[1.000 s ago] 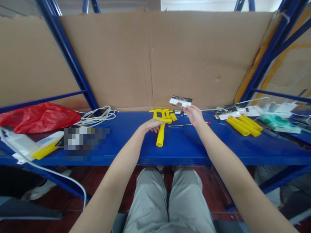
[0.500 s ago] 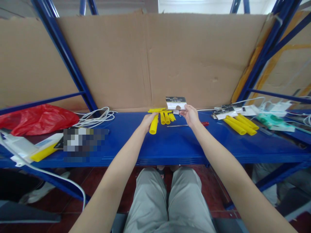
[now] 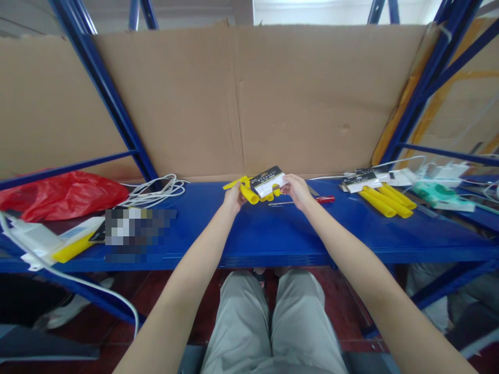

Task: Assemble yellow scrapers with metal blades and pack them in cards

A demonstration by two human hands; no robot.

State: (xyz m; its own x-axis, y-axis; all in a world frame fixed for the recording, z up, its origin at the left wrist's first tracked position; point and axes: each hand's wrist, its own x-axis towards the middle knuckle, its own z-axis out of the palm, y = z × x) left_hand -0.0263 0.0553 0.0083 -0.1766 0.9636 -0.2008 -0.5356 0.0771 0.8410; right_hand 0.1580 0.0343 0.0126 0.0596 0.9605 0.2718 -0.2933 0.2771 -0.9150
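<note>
My left hand (image 3: 233, 198) is closed around a yellow plastic tube (image 3: 250, 195), whose open end points toward me. A second yellow piece (image 3: 235, 183) sticks out behind those fingers; whether it is held too I cannot tell. My right hand (image 3: 297, 190) pinches the right edge of a black-and-white printed card (image 3: 267, 181). The card is tilted and lies over or right beside the tube. More yellow pieces (image 3: 268, 197) show below the card, partly hidden by it. A screwdriver (image 3: 325, 199) with a red handle lies under and beside my right hand.
On the blue table (image 3: 273, 234), yellow tubes with a printed card (image 3: 380, 202) lie at the right, near a green-and-white packet (image 3: 440, 192). At the left are a red plastic bag (image 3: 66, 193), coiled white cable (image 3: 159, 191) and a white power adapter (image 3: 37, 236). Cardboard (image 3: 304, 98) stands behind.
My right hand has brought the card left and lower, turning it at a slant over the yellow pieces. The tube in my left hand has tipped and risen slightly toward the card.
</note>
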